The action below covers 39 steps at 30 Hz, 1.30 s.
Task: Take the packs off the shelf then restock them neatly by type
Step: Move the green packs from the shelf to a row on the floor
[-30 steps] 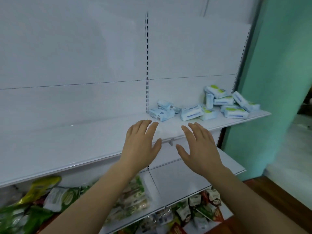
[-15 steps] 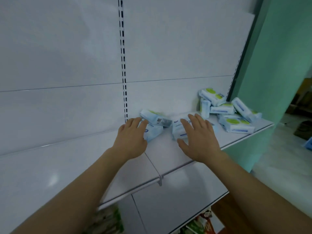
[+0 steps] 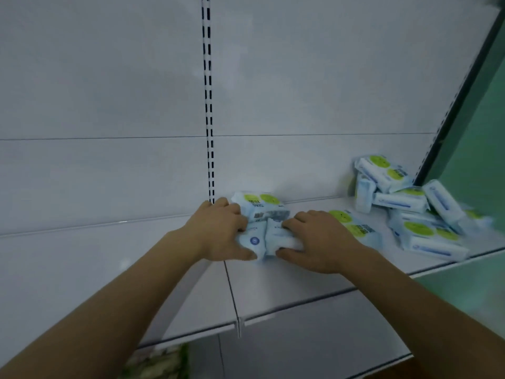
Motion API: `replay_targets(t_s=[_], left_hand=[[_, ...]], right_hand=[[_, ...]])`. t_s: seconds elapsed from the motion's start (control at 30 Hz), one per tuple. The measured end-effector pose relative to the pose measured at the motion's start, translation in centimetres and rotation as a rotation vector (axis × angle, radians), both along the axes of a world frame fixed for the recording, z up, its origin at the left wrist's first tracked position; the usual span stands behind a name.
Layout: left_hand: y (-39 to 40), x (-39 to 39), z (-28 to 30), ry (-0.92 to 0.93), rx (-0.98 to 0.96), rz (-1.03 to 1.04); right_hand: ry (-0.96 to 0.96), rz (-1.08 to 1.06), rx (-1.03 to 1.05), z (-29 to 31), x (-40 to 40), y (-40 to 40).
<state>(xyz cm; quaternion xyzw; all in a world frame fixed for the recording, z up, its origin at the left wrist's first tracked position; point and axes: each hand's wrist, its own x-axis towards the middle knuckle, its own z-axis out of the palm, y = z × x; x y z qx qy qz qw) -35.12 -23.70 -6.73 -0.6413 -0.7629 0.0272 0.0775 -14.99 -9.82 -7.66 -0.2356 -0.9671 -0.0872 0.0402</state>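
On the white shelf [image 3: 287, 285] lie several light-blue packs with green circles. My left hand [image 3: 218, 233] grips a blue pack [image 3: 252, 242] by its left end, thumb in front. Right beside it, my right hand [image 3: 317, 242] grips a second blue pack [image 3: 277, 236] by its right side. A third pack [image 3: 262, 205] rests on top behind these two. Another pack [image 3: 363, 231] lies partly under my right wrist. A loose heap of packs [image 3: 410, 203] sits at the shelf's right end.
The white back panel has a slotted upright [image 3: 208, 105] in the middle. The green wall [image 3: 475, 165] bounds the shelf on the right. The lower shelf [image 3: 314, 343] juts out below, and green snack bags [image 3: 158, 362] show underneath at the left.
Both hands went from hovering open before the shelf edge to reaching in and closing round the packs near the upright. The view moved closer and to the left.
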Motion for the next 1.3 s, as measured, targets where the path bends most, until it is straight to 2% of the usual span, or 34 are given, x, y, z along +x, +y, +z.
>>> replay_targets(t_s=[0.13, 0.27, 0.43, 0.67, 0.83, 0.97, 1.3], left_hand=[[-1.5, 0.4, 0.6, -0.339, -0.123, 0.158], [-2.2, 1.5, 0.1, -0.470, -0.116, 0.195], [-2.4, 2.8, -0.9, -0.329, -0.104, 0.203], [-5.4, 4.5, -1.2, -0.328, -0.050, 0.253], [-9.3, 4.9, 0.4, -0.189, 0.112, 0.249], [-14.8, 4.8, 2.5, -0.119, 0.217, 0.285], [-36.2, 5.6, 2.6, -0.039, 0.314, 0.593]], right_hand=[[0.010, 0.117, -0.271, 0.8, 1.0, 0.9], [-0.091, 0.128, -0.443, 2.6, 1.2, 1.6], [-0.183, 0.127, -0.396, 3.3, -0.4, 0.8], [-0.144, 0.197, -0.379, 2.5, -0.2, -0.6], [-0.086, 0.303, -0.269, 4.8, -0.4, -4.2], [0.031, 0.432, -0.228, 6.2, -1.4, -8.3], [0.083, 0.740, -0.121, 6.1, -7.6, -26.2]])
